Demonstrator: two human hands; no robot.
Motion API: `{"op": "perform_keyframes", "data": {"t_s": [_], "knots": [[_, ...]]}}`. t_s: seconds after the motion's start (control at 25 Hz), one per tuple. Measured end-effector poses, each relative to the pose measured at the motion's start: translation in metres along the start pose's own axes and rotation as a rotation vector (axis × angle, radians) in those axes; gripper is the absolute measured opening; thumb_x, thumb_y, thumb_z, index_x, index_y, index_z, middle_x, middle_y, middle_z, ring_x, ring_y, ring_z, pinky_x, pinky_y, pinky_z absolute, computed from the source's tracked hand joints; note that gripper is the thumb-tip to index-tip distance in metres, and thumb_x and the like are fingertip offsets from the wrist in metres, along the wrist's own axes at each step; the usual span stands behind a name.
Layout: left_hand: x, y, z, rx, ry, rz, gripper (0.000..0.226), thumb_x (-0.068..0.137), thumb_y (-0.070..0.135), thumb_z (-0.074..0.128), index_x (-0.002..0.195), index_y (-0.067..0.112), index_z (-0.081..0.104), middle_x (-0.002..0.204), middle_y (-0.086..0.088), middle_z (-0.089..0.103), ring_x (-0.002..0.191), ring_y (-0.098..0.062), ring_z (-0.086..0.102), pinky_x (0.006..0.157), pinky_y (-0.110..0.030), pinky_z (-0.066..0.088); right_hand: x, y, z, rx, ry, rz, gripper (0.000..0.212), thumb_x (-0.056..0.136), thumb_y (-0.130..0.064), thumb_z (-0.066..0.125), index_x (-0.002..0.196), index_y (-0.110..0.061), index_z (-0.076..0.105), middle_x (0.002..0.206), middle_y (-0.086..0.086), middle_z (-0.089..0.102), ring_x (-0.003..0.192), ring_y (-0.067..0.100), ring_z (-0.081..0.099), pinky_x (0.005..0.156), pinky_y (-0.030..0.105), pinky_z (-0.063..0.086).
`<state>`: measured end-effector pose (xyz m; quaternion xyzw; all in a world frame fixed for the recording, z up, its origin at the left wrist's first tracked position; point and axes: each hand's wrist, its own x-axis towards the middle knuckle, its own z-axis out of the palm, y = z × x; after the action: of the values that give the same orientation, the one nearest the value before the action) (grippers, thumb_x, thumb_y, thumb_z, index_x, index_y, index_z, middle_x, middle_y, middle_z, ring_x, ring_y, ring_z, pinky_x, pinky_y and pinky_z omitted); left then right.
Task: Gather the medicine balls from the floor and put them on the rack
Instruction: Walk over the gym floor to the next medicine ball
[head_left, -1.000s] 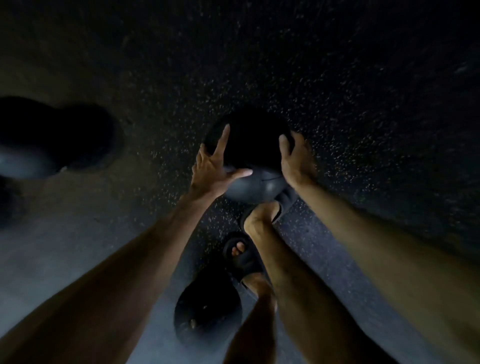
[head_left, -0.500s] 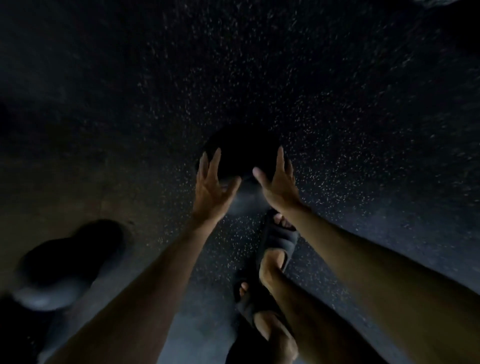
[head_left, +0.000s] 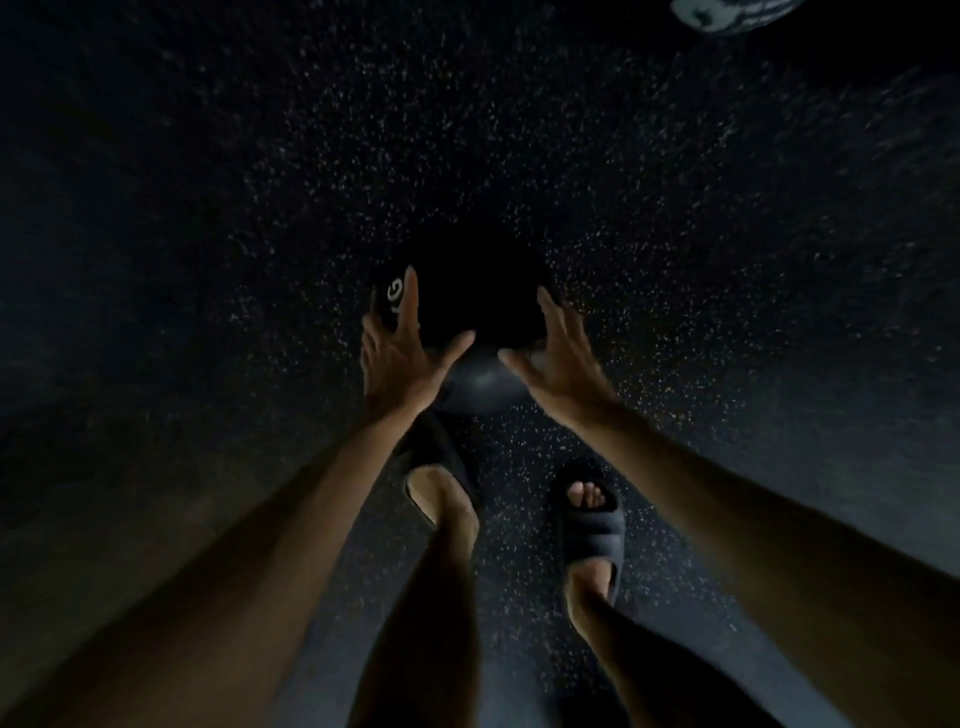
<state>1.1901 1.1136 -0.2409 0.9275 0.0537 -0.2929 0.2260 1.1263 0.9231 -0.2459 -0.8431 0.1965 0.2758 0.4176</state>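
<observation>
Since half a second ago, both hands have spread wider round the ball. The feet have changed stance, so the left foot is now forward. A dark ball formerly at 8 o'clock has left view.

1. Left hand (head_left: 400, 353): at 9 o'clock of the ball. The fingers are straight and splayed up its left side, with the thumb stretched across the near face. The hand is wide and cupping, not clenched. Contact looks likely, though the dimness leaves it unsure.
2. Left sandal (head_left: 441, 467): at 7 o'clock of the ball, under the left wrist, toe close to the ball. It is probably planted there to brace the lift.
3. Ball (head_left: 478, 312): black, at centre of view on the speckled floor (head_left: 208, 260). A white mark shows on its left flank, the far half is lost in shadow, and the near underside has a grey sheen. It does not look lifted yet.
4. Right hand (head_left: 558, 364): at 4 o'clock of the ball. The fingers are extended along its right side and the thumb points inward. It is wide like the left, and the opposed palms suit a heavy round load with no handle.
5. Right sandal (head_left: 592, 525): at 5 o'clock, set back and apart from the ball.
6. Pale object (head_left: 727, 13): at the 1 o'clock frame edge, patterned and cut off. It may be another ball, but I cannot tell.

The rack is not in view.
</observation>
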Motion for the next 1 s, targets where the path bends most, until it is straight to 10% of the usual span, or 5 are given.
{"op": "perform_keyframes", "data": {"t_s": [0.16,0.4,0.6,1.0], "knots": [[0.061,0.055,-0.018,0.025,-0.027,-0.082,0.091,0.081,0.079,0.048,0.155,0.043,0.008,0.151,-0.025,0.019,0.134,-0.045,0.03,0.108,-0.058,0.036,-0.003,-0.024,0.021,-0.045,0.173,-0.043,0.101,0.088,-0.069,0.053,0.158,-0.034,-0.011,0.166,0.011,-0.015,0.154,0.032,-0.006,0.119,0.051,0.018],[0.063,0.033,-0.04,-0.004,-0.038,0.233,0.098,0.086,0.065,0.056,0.158,0.03,0.0,0.164,-0.021,0.004,0.15,-0.038,0.012,0.118,-0.056,0.024,0.081,-0.078,-0.027,0.127,0.305,0.187,0.093,0.084,-0.067,0.062,0.158,-0.035,0.016,0.166,0.005,0.013,0.149,0.033,0.019,0.116,0.053,0.027],[0.095,0.05,-0.058,0.03,-0.084,0.123,0.101,0.089,0.056,0.061,0.154,0.041,-0.015,0.151,-0.031,0.028,0.132,-0.047,0.042,0.107,-0.056,0.04,0.152,-0.116,-0.07,0.233,0.402,0.292,0.074,0.093,-0.054,0.058,0.152,-0.017,0.033,0.149,0.017,0.039,0.138,0.036,0.037,0.111,0.048,0.036],[0.241,0.17,-0.095,-0.112,-0.135,-0.186,0.085,0.091,0.069,0.044,0.157,0.038,0.0,0.162,-0.022,0.009,0.145,-0.047,0.018,0.113,-0.063,0.028,0.154,-0.112,-0.07,0.033,0.272,0.032,0.099,0.091,-0.048,0.065,0.158,-0.036,-0.007,0.167,0.012,-0.009,0.153,0.038,0.007,0.115,0.056,0.034]]}}
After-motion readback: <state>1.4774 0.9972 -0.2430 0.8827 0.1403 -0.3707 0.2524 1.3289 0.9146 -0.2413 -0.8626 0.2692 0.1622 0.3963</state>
